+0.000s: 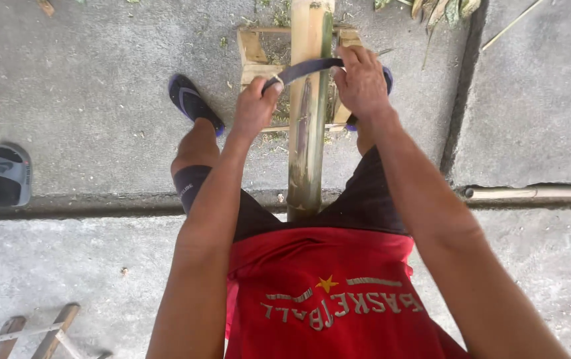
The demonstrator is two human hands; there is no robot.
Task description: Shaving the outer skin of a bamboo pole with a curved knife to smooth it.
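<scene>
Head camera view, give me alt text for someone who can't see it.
Looking down, a person's left hand and right hand grip the two ends of a dark curved blade laid across an upright bamboo pole. The pole leans on a small wooden frame on a concrete floor.

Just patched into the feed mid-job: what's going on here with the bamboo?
A person in a red shirt stands over a bamboo pole that runs out between their legs onto a small wooden frame. Both hands grip a dark blade laid across the pole: the left hand at one end, the right hand at the other. Another person's sandalled foot shows at the left edge.
</scene>
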